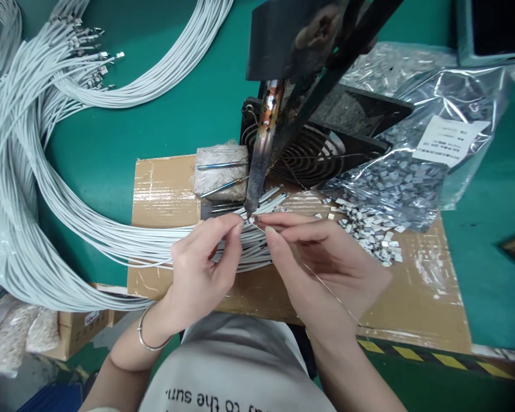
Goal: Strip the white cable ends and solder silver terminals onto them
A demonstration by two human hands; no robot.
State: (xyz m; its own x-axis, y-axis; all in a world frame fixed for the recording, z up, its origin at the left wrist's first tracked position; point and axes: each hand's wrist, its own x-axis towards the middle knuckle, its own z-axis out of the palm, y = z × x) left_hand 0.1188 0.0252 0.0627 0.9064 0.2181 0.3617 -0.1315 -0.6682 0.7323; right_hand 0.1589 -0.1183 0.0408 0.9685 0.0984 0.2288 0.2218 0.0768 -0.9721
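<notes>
My left hand (206,260) is closed, thumb and forefinger pinching the end of a white cable just left of the soldering iron's tip; the fingers mostly hide it. A small white piece (251,220) sits under the tip of the soldering iron (261,151), which slants down from a black stand. My right hand (321,257) is closed on a thin solder wire (332,293), which trails across the palm towards the wrist. The wire's front end reaches the spot by the iron's tip. Under both hands lies a bundle of white cables (154,237).
Cardboard (424,286) covers the work area on the green table. Loose small metal-and-white pieces (375,234) lie right, beside a clear bag (412,177) of them. Behind the iron stands a black fan (313,154); a wrapped block (221,171) is left. More cables (8,171) fill the left.
</notes>
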